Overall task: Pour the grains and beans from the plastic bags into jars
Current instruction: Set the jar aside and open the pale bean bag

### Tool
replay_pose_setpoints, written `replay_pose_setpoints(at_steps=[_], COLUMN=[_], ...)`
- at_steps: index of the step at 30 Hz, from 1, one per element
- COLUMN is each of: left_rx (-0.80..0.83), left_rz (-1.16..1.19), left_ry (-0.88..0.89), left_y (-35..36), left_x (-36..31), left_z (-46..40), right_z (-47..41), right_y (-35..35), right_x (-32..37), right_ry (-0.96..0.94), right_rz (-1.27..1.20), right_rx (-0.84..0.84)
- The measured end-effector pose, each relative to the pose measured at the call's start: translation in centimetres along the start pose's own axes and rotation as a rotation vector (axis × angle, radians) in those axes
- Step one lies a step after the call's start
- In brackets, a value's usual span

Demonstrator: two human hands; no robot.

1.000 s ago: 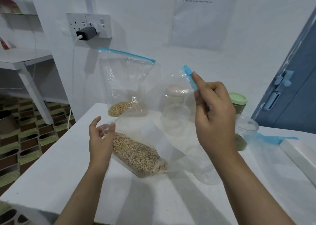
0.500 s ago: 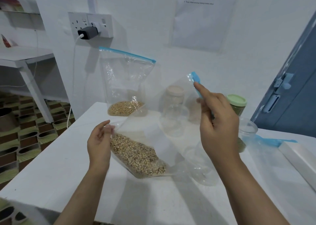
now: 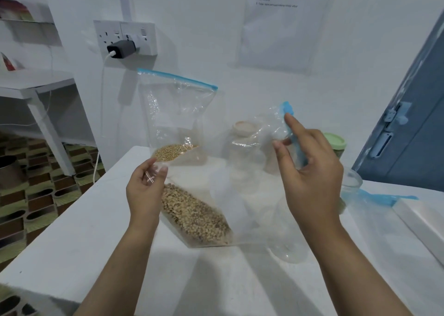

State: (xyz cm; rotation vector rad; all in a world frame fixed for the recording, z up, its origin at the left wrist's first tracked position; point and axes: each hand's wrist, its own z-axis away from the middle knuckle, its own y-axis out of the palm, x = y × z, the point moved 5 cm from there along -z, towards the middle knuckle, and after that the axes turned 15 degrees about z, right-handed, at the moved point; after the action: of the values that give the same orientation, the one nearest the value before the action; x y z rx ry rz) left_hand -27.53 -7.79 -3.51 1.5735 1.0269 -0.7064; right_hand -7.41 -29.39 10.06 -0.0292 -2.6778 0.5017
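A clear zip bag of tan beans (image 3: 194, 216) is held tilted over the white table (image 3: 72, 231). My left hand (image 3: 145, 190) pinches its lower left corner. My right hand (image 3: 310, 171) grips the blue zip strip (image 3: 288, 113) at its top right. Behind it a second zip bag with small yellow grains (image 3: 173, 123) leans on the wall. An empty clear jar (image 3: 242, 169) and a tan-lidded jar (image 3: 245, 128) show through the held bag. Another clear jar (image 3: 290, 248) lies beneath the bag's right side.
A green-lidded jar (image 3: 335, 145) and an open jar (image 3: 350, 183) stand behind my right hand. An empty blue-zip bag (image 3: 384, 197) and a white box (image 3: 422, 222) lie at the right. A charger (image 3: 121, 48) hangs from the wall socket. A blue door (image 3: 413, 123) stands right.
The bag's zip end has dropped slightly and shifted right with my right hand. My left hand has risen a little on the bag's corner. The beans have settled lower.
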Motion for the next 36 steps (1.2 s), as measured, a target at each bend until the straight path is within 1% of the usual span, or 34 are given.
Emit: replay_pose_setpoints(at_steps=[8,16,22,30,36], left_rx=[0.081,0.147,0.179,0.21,0.279], left_rz=[0.064,0.068,0.059,0.09,0.117], left_ry=[0.079,0.17,0.185,0.172,0.169], left_y=[3.6,7.8,9.6,11.3,12.4], left_x=[-2.3,-4.8,-5.5,-6.3,-7.4], left_z=[-3.7,-6.8,-8.3,-10.0,-10.8], right_z=[-2.3,-5.5,-7.0,-7.8,-6.7], right_y=[-0.8,-0.4,-0.1,0.8,1.1], right_x=[-0.1,-0.4,-1.2,-3.7,-5.0], right_ry=[0.043,0.089,0.114,0.171,0.201], right_rz=[-0.092,-0.094,-0.137,-0.197,-0.221], right_rx=[-0.023,-0.071,-0.084,-0.029,-0.071])
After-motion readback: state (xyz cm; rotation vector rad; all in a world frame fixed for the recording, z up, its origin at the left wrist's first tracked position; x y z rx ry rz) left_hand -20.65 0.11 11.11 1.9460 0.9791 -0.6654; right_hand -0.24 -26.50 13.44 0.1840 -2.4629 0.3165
